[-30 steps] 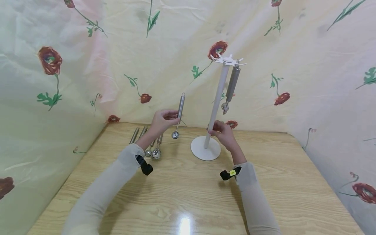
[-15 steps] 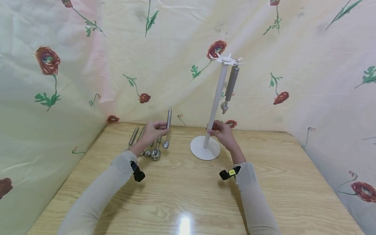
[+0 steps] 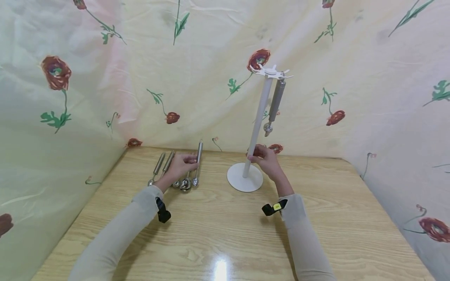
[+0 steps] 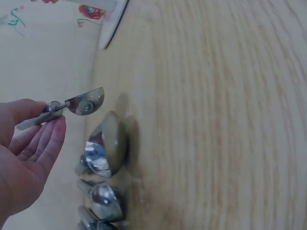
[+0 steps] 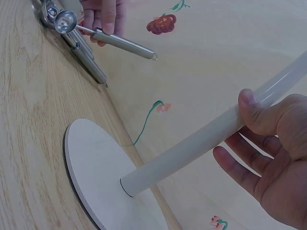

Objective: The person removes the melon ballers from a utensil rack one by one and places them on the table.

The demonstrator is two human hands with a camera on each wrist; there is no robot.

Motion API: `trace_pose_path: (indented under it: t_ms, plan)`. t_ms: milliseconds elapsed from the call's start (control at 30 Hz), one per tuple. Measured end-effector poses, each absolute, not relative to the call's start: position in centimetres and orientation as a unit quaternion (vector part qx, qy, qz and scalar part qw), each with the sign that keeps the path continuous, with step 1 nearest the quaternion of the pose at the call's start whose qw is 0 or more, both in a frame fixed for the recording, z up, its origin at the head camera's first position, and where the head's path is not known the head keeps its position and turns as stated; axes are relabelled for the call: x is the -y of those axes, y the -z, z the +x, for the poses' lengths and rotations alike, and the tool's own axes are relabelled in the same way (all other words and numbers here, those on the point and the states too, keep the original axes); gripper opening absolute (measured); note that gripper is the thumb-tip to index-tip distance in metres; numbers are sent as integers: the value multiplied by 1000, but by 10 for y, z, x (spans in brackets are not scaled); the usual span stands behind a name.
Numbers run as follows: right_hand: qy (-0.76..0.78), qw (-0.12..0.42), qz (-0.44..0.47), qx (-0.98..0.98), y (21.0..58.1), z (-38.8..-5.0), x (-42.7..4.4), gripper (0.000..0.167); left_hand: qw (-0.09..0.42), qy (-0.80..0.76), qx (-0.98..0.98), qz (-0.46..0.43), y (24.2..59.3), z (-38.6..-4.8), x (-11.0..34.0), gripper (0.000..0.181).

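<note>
My left hand [image 3: 178, 167] pinches the steel handle of a small round-bowled scoop [image 3: 199, 153] between thumb and fingers. The scoop is tilted, handle end up; in the left wrist view its bowl [image 4: 85, 102] appears low over the table. Just left of it lie several similar scoops [image 3: 185, 185], partly hidden by the left hand and wrist. My right hand [image 3: 268, 160] grips the lower part of the white pole [image 5: 187, 151] of a stand, thumb on one side and fingers round the other. Another scoop [image 3: 277, 100] hangs from a hook at the stand's top.
The stand has a round white base [image 3: 236, 183] and a ring of white hooks [image 3: 270, 71] on top. A flower-printed cloth [image 3: 207, 58] rises behind and at both sides of the wooden table [image 3: 211, 226].
My left hand has moved left and down with the scoop, from beside the stand to beside the lying scoops. The right hand keeps its grip on the pole.
</note>
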State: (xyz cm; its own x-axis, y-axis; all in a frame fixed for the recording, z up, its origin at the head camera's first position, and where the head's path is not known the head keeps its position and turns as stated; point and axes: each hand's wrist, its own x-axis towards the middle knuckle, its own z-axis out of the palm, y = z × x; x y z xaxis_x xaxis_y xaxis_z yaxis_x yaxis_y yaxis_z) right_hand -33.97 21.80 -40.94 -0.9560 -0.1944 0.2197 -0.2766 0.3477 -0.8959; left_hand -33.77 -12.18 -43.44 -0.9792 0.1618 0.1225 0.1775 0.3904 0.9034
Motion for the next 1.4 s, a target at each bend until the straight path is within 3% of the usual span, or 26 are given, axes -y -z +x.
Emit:
trace_pose_path:
  t_ms: [333, 1400]
  plan:
    - [-550, 37, 141, 822, 408, -338, -218, 30, -40, 560, 825, -72, 445, -341, 123, 39]
    - [-555, 39, 142, 819, 410, -340, -218, 29, -32, 475, 878, -49, 443, -338, 117, 39]
